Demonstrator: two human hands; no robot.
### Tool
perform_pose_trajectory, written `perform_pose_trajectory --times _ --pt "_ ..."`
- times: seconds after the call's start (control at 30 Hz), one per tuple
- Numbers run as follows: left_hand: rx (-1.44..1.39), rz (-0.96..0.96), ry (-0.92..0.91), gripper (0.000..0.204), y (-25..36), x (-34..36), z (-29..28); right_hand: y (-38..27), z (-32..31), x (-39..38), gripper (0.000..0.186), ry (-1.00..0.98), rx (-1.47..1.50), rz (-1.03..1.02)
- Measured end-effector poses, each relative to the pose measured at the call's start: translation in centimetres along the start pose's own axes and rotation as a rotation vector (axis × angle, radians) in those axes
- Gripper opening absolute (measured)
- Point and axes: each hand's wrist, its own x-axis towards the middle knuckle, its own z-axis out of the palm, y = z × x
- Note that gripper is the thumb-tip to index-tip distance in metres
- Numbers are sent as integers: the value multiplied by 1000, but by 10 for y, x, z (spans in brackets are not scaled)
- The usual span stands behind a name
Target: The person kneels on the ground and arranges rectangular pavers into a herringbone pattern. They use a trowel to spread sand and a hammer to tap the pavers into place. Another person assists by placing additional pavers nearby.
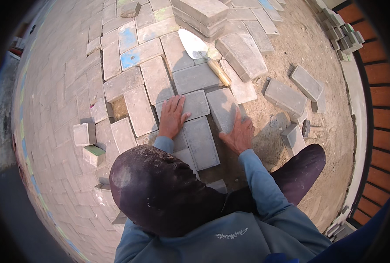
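Note:
My left hand (pixel 173 117) lies flat, fingers stretched out, on a grey paving block (pixel 195 105) set among the laid pavers. My right hand (pixel 240 133) touches the near right corner of another grey paver (pixel 221 109), its index finger extended along the side and its thumb apart at the near end. A narrow dark gap runs between this paver and the blocks to its left. Just beyond it, a trowel (pixel 194 45) with a pale blade and wooden handle rests on the pavers.
Loose pavers (pixel 286 97) lie on the sandy ground (pixel 335 131) to the right. Stacked pavers (pixel 201 15) stand at the far side. Upright block pieces (pixel 84 133) stand at left on the laid paving (pixel 54 144). An orange-brown slatted gate (pixel 383 98) borders the right.

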Motion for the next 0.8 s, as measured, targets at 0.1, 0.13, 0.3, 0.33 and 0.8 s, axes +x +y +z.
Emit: perform_pose_trajectory --times 0.1,0.13,0.3,0.33,0.8 --pt "-24 -17 -28 71 3 3 -4 55 -34 -32 115 8 134 -85" --pt "-19 -8 -16 70 3 6 -7 68 -52 -43 114 -30 115 -77" --pt "7 31 40 70 12 1 -6 134 -58 -75 103 37 -410 -66" --pt "23 1 54 70 7 -7 -7 141 -48 -72 98 85 -490 -115" --pt "-273 -641 206 64 29 -44 -20 -24 85 126 66 -128 574 -50"
